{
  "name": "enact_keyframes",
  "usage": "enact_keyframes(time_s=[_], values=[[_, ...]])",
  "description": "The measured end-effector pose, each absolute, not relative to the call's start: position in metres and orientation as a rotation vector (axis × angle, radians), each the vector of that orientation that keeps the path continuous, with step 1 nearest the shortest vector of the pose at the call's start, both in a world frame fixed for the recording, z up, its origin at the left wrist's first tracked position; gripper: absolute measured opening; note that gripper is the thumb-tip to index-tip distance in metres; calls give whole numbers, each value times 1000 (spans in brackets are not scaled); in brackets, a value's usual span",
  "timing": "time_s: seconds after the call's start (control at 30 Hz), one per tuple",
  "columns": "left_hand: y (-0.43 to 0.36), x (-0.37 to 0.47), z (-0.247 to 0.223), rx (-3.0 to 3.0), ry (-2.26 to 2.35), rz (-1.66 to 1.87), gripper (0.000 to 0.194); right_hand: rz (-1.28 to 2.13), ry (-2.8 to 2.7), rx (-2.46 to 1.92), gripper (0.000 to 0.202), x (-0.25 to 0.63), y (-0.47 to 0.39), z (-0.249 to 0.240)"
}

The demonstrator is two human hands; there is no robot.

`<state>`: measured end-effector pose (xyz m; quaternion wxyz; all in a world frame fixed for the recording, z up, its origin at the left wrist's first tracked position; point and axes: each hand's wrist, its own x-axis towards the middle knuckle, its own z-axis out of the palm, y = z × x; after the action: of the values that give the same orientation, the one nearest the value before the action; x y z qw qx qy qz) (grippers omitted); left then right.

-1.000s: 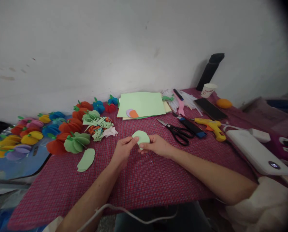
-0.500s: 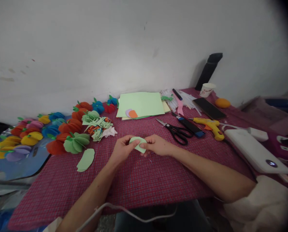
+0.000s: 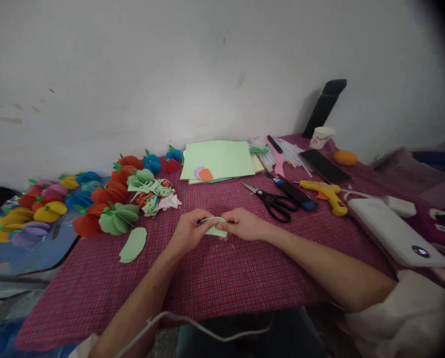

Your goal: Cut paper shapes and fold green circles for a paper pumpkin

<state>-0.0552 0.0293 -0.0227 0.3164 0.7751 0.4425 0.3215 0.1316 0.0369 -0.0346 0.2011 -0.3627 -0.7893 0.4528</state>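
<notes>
Between both hands, low over the middle of the tablecloth, is a pale green paper piece (image 3: 215, 230). My left hand (image 3: 188, 229) pinches its left side with thumb and fingers. On its right side my right hand (image 3: 242, 224) grips it the same way, thumbs almost meeting on top. The fingers hide part of the paper, so I cannot tell its full outline. To the left lie more green cut paper pieces (image 3: 133, 244), rounded in shape. Beyond them stands a green paper pumpkin (image 3: 118, 219) made of fanned layers.
Black scissors (image 3: 277, 203), a yellow glue gun (image 3: 326, 193) and a white power bank (image 3: 394, 231) lie to the right. Green paper sheets (image 3: 218, 158) are stacked by the wall. Paper scraps (image 3: 153, 196) and several coloured paper pumpkins sit left. A white cable (image 3: 207, 335) crosses the front.
The green paper in my hands has tipped or folded, so its face shows as a narrower strip. Both hands stay nearly in place, still gripping it.
</notes>
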Motion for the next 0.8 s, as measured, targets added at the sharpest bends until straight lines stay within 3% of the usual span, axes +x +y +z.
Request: enact_keyframes(time_s=[0.2,0.4,0.57,0.8], values=[[34,-62,-18,2371,1166,724,18,453,-2514,-996,24,136,42,-35],[34,-61,-23,2531,1189,405,21,277,-2652,-950,24,137,43,-40],[29,-58,-22,2316,1249,558,25,597,-2436,-1033,26,134,43,-37],[29,-56,-22,1965,1191,738,29,1544,-1998,-964,30,133,41,-35]])
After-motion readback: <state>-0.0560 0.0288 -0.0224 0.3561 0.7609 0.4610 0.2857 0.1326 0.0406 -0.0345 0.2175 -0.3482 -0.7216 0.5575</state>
